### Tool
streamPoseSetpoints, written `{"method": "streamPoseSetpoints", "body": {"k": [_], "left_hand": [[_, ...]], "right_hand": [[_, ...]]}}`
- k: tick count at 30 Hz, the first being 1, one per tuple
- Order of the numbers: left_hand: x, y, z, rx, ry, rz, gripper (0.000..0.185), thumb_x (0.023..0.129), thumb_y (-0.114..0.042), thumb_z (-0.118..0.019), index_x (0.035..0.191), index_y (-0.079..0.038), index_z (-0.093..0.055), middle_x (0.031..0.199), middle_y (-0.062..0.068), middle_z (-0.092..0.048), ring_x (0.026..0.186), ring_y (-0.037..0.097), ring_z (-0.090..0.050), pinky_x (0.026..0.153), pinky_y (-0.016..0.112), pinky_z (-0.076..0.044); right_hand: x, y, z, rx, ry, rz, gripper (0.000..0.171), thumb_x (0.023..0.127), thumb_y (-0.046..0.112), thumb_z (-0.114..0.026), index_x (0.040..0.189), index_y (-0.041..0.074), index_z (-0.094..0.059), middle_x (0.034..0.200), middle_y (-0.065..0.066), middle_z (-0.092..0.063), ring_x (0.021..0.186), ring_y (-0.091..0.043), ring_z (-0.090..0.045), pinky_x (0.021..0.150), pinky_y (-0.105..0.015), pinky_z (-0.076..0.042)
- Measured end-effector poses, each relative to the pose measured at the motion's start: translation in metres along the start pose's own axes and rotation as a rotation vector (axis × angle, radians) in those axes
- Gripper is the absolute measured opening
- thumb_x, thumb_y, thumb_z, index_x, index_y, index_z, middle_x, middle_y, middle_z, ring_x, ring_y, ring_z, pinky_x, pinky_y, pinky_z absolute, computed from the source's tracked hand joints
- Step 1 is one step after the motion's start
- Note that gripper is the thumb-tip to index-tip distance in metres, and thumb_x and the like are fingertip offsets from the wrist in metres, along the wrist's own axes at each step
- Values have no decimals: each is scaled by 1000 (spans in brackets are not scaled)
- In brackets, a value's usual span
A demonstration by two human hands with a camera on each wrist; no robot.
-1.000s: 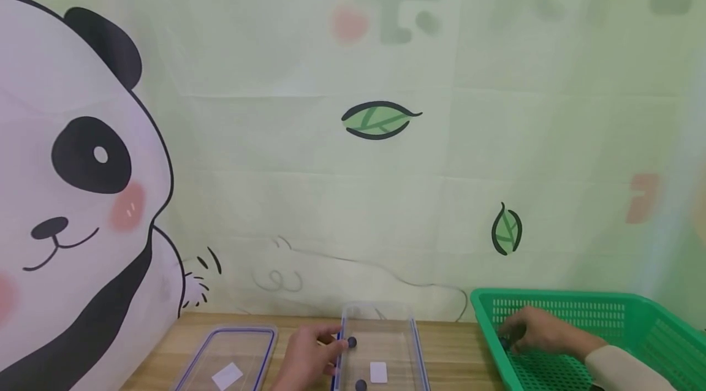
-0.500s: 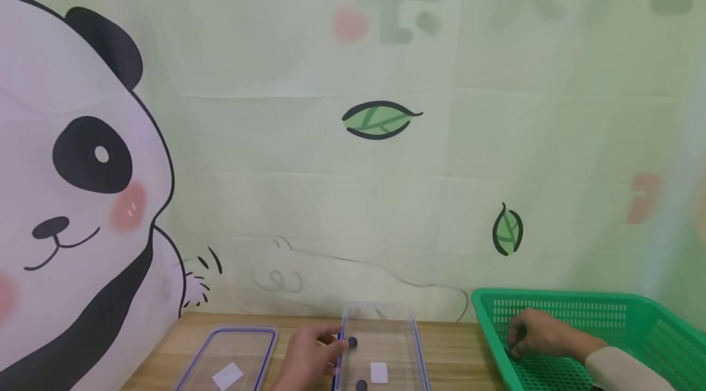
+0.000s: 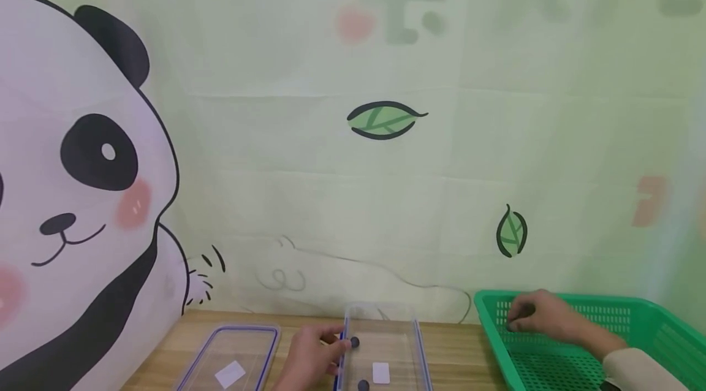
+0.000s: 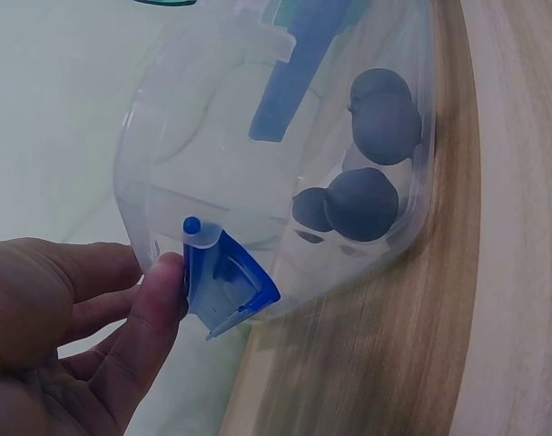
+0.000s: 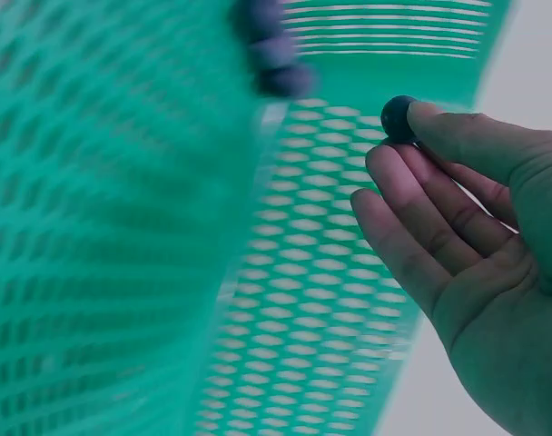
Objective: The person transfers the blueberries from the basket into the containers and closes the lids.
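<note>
Right of the clear plastic container [image 3: 391, 339]: green plastic basket [image 3: 648, 326], right hand [image 3: 545, 316] above its near-left part, thumb and fingertips pinching one dark blueberry-like ball [image 5: 399, 120]. More purplish balls [image 5: 276, 54] in the basket, blurred. Inside the container: at least two dark balls [image 4: 362, 204], exact count unclear; white label [image 3: 380, 372] also there. At the container's left side: left hand [image 3: 315, 351], grip loosely spread, fingertips against the wall beside a blue clip [image 4: 226, 282]. Left of the container: clear lid [image 3: 223, 348], blue seal. Under it: wood-grain surface [image 3: 455, 351]. Behind it: panda-print backdrop [image 3: 309, 195].
</note>
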State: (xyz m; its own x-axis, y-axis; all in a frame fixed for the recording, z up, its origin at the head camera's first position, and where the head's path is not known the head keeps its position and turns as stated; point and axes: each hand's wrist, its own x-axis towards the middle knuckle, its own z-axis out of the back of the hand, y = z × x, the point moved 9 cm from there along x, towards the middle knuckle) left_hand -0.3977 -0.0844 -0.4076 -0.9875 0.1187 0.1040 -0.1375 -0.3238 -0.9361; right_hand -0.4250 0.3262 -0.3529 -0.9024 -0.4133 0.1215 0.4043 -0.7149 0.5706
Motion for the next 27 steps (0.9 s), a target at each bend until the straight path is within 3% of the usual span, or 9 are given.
{"method": "streamPoseSetpoints", "body": {"k": [7, 13, 19, 27], "left_hand": [[0, 0, -1, 6, 6, -1, 35, 96, 1, -75, 128, 12, -69, 91, 8, -66, 63, 14, -68, 56, 31, -64], [0, -1, -1, 2, 3, -8, 35, 95, 2, -75, 128, 13, -69, 91, 9, -66, 64, 15, -68, 57, 31, -64], [-1, -3, -1, 7, 1, -9, 35, 95, 2, -75, 128, 13, -69, 91, 9, -66, 63, 15, -67, 57, 31, -64], [-1, -3, 0, 17, 3, -12, 35, 95, 3, -75, 128, 14, -68, 90, 8, -67, 64, 14, -68, 57, 31, -64]], "right_hand": [[-8, 49, 35, -8, -167, 17, 14, 98, 18, -78, 106, 7, -76, 101, 1, -75, 97, -21, -70, 81, -29, -59], [-13, 88, 42, 70, -213, 48, 19, 101, 20, -76, 115, 8, -76, 106, -1, -76, 98, -21, -70, 80, -29, -61], [-15, 132, 30, 141, -223, 91, 20, 101, 21, -76, 116, 8, -76, 106, -2, -77, 96, -18, -73, 82, -29, -61], [-11, 170, -9, 270, -209, 127, 21, 100, 25, -78, 113, 8, -77, 105, -3, -79, 96, -18, -75, 82, -30, -62]]}}
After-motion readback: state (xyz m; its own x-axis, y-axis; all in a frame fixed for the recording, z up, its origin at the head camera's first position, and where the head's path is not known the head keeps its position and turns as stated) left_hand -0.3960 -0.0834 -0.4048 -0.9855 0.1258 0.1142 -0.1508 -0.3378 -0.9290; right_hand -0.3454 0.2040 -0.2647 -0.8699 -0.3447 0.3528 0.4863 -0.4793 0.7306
